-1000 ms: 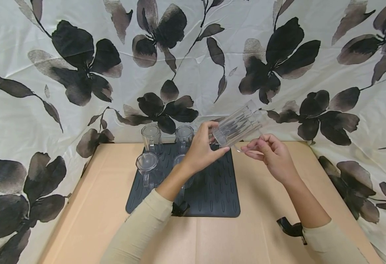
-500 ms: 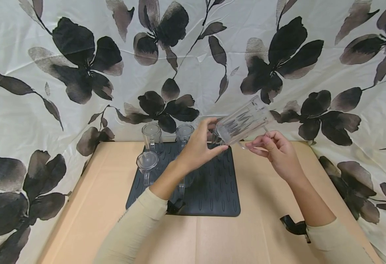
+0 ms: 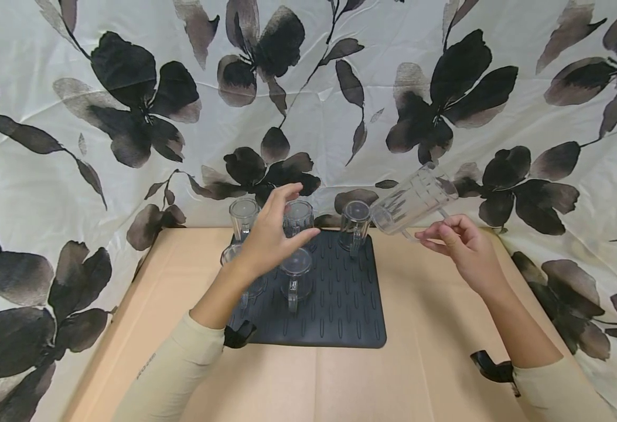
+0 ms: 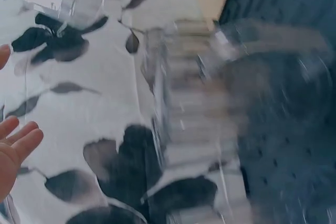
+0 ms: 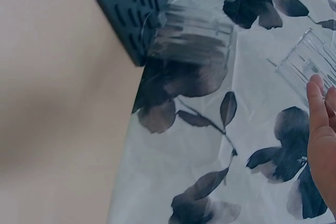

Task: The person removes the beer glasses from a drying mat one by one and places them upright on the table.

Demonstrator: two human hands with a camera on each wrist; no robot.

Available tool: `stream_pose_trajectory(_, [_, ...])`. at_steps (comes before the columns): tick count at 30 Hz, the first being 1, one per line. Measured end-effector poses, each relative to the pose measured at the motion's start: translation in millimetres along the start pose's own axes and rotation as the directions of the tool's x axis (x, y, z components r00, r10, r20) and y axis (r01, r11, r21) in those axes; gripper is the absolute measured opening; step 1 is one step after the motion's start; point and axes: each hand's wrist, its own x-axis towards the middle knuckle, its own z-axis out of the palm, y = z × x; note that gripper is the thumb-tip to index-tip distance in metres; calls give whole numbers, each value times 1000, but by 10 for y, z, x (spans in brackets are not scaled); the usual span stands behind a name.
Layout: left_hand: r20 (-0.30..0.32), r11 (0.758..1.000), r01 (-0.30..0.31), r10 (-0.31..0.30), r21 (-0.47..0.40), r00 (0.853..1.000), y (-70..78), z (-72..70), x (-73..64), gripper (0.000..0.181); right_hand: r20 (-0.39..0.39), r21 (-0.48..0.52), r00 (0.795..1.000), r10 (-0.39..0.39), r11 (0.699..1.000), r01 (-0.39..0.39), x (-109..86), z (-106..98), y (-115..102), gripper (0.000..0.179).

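My right hand point(image 3: 458, 243) pinches the handle of a clear glass mug point(image 3: 413, 199), which hangs tilted in the air right of the dark mat point(image 3: 345, 310). In the right wrist view, the fingers point(image 5: 315, 103) lie along that mug point(image 5: 304, 64). Apart from it, my left hand point(image 3: 266, 243) hovers over the mat's left side, thumb and fingers spread, with nothing between them. It partly hides a front-left mug point(image 3: 231, 254). Other mugs stand on the mat: back left point(image 3: 244, 214), back middle point(image 3: 299, 215), back right point(image 3: 355, 220) and front middle point(image 3: 296, 275). They look upside down.
The mat lies on a light tan tabletop point(image 3: 308, 387). Behind it hangs a white cloth point(image 3: 340, 135) with dark flowers. Each wrist wears a black camera mount, such as the right one point(image 3: 493, 367). A mug point(image 4: 194, 93) is motion-blurred in the left wrist view.
My left hand has let go of the tilted mug's lower end and moved left, uncovering the back-right and front-middle mugs. My right hand has carried the mug a little to the right.
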Motion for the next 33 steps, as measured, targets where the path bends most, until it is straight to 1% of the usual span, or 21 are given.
stream_pose_trajectory(6, [-63,999,-4,6,46,998,-141,-274,-224,83,-7,-47,1000,7,999,-8,-34,-126,74,13])
stream_pose_trajectory(12, [-82,995,13,-5,102,997,-254,-487,-381,82,-22,-103,1000,21,994,-23,-44,-231,144,16])
stream_pose_trajectory(16, [-107,989,29,-14,143,994,-347,-622,-483,86,-36,-191,999,22,981,-29,-37,-274,194,16])
stream_pose_trajectory(20, [-139,980,64,-37,189,990,-453,-756,-623,93,-52,-336,998,23,941,-39,-30,-304,270,13])
stream_pose_trajectory(23, [-163,974,97,-64,203,985,-556,-836,-764,98,-68,-421,997,30,905,-56,-30,-326,344,11])
stream_pose_trajectory(28, [-210,962,167,-122,214,970,-731,-946,-1037,104,-111,-507,991,77,853,-123,-13,-349,476,11])
stream_pose_trajectory(31, [-233,958,213,-166,193,958,-823,-987,-1188,108,-139,-539,984,108,826,-166,9,-345,537,13])
stream_pose_trajectory(33, [-239,956,241,-197,168,951,-891,-995,-1291,110,-156,-534,979,130,823,-194,30,-336,574,16])
